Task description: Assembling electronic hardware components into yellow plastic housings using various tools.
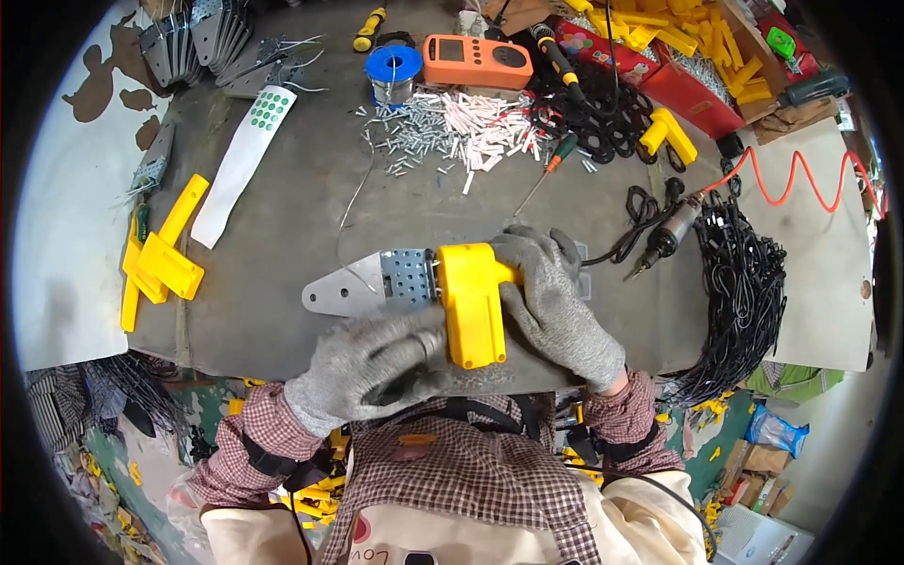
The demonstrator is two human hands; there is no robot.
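Note:
A yellow pipe welder (473, 306) lies across the near middle of the workbench, its flat grey heating plate (341, 288) pointing left. Between plate and yellow housing sits a perforated metal guard (409, 277). My gloved right hand (556, 301) is closed round the handle, most of which its fingers hide. My gloved left hand (372, 363) is beside the housing's lower left side, below the guard. Its fingers are bent and somewhat blurred, with a gap to the thumb and nothing seen between them. Whether its fingertips touch the housing, I cannot tell.
Beyond are a screwdriver (548, 169), piled screws (414, 132), pale sleeves (485, 122), a solder spool (393, 68) and an orange meter (477, 62). A corded power screwdriver (670, 234) and black cables (739, 301) lie right. Yellow housing parts (169, 259) and a sticker strip (240, 174) lie left.

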